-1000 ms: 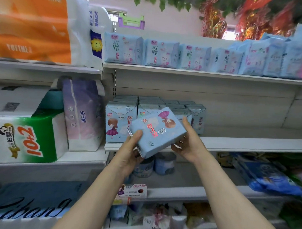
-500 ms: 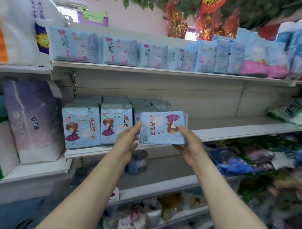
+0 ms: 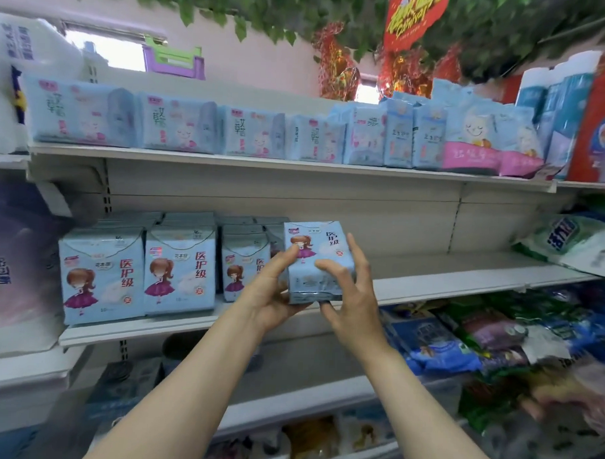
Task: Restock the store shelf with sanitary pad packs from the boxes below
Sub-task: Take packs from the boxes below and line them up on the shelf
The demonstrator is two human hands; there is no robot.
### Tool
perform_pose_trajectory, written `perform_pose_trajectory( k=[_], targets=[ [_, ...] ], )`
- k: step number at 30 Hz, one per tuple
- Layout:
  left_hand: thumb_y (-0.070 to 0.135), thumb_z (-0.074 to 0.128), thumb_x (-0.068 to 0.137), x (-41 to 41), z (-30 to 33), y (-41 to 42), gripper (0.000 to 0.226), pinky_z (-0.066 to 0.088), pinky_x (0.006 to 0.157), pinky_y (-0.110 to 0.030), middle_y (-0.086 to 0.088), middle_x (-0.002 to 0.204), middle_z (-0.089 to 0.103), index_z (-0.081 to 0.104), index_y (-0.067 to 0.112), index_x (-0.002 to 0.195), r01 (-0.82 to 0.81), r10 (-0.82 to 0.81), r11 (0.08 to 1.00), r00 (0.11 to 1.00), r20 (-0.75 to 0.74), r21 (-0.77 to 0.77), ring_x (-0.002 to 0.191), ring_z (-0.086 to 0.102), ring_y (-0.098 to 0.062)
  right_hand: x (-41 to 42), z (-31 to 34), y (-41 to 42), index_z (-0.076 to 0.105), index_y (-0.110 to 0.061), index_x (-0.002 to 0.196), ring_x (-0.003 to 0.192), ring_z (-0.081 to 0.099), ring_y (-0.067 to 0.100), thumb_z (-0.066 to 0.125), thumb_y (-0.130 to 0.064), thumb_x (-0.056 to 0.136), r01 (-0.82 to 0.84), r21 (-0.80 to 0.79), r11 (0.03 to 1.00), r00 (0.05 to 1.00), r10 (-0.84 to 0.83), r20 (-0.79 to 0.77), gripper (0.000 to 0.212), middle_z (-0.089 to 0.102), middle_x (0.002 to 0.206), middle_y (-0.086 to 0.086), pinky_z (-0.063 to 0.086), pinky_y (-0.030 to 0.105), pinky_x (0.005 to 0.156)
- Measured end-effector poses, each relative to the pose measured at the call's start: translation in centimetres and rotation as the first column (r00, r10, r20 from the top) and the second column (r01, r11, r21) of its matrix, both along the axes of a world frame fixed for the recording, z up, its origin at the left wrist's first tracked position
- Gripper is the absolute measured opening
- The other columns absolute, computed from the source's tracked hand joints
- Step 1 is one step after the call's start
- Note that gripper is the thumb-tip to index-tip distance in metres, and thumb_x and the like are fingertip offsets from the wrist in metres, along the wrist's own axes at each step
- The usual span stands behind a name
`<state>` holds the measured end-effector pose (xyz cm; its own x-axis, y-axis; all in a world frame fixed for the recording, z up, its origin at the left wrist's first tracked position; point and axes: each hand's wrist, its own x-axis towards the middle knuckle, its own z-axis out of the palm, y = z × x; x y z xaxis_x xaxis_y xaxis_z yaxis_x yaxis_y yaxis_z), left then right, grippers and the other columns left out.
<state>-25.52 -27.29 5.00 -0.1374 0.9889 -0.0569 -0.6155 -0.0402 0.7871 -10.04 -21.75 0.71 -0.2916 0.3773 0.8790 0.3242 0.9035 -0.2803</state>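
A light blue sanitary pad pack with a cartoon girl in a purple dress stands upright at the front of the middle shelf. My left hand grips its lower left side, thumb on the front. My right hand holds its right side with fingers spread over the front and bottom. Left of it stand rows of the same packs on that shelf. The boxes below are out of view.
The top shelf carries a row of light blue pad packs. The right part of the middle shelf is bare up to a green-white bag. Tissue packs fill the left bay. Mixed packets lie on lower shelves.
The pack was turned from lying sideways to upright and moved up to the shelf edge beside the row. My view swung right and upward.
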Motion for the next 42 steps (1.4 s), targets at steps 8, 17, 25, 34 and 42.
perform_pose_trajectory(
  k=[8,17,25,34,42],
  targets=[
    [0.018,0.074,0.081,2.1,0.0,3.5,0.06,0.059,0.074,-0.042,-0.007,0.122,0.071,0.056,0.03,0.137,-0.127,0.128,0.989,0.992,-0.01,0.073,0.095,0.067,-0.03,2.6,1.3,3.2,0.053,-0.036,0.131,0.14,0.039,0.003,0.07,-0.039,0.08,-0.359,-0.394,0.846,0.928,0.276,-0.251,0.054,0.042,0.151,-0.012,0.039,0.024,0.11],
    [0.017,0.086,0.063,3.6,-0.7,6.7,0.081,0.059,0.072,-0.039,-0.014,0.123,0.07,0.055,0.016,0.138,-0.154,0.161,0.98,0.986,-0.045,0.124,0.097,0.069,-0.03,2.6,3.0,8.7,0.06,-0.029,0.122,0.102,0.068,0.004,0.059,-0.044,0.097,-0.465,-0.69,0.555,0.883,0.231,-0.409,0.029,0.071,0.118,-0.007,0.056,0.029,0.09],
    [0.017,0.083,0.067,2.4,-2.3,8.1,0.064,0.059,0.079,-0.037,-0.015,0.12,0.071,0.064,0.009,0.127,-0.248,0.268,0.957,0.953,-0.137,0.147,0.107,0.068,-0.03,2.5,2.7,13.0,0.058,-0.023,0.128,0.101,0.071,0.018,0.071,-0.035,0.089,-0.486,-0.849,0.208,0.854,0.32,-0.41,0.043,0.074,0.113,-0.001,0.056,0.031,0.075],
    [0.005,0.069,0.088,0.0,-4.9,9.9,0.049,0.055,0.089,-0.034,-0.001,0.115,0.074,0.062,0.019,0.134,-0.453,0.451,0.888,0.83,-0.327,0.075,0.108,0.068,-0.022,-0.9,0.9,16.3,0.053,-0.009,0.125,0.077,0.074,0.008,0.067,0.004,0.088,-0.547,-0.832,0.089,0.8,0.347,-0.489,0.042,0.074,0.101,-0.001,0.055,0.02,0.061],
    [-0.006,0.065,0.09,-0.4,-5.4,10.9,0.051,0.056,0.07,-0.023,-0.002,0.107,0.074,0.061,0.019,0.134,-0.623,0.586,0.78,0.7,-0.407,0.051,0.098,0.07,-0.018,-3.6,-1.2,18.0,0.052,-0.011,0.126,0.095,0.072,0.017,0.063,0.021,0.081,-0.574,-0.817,0.057,0.772,0.369,-0.517,0.057,0.073,0.109,0.003,0.06,0.029,0.074]
  ],
)
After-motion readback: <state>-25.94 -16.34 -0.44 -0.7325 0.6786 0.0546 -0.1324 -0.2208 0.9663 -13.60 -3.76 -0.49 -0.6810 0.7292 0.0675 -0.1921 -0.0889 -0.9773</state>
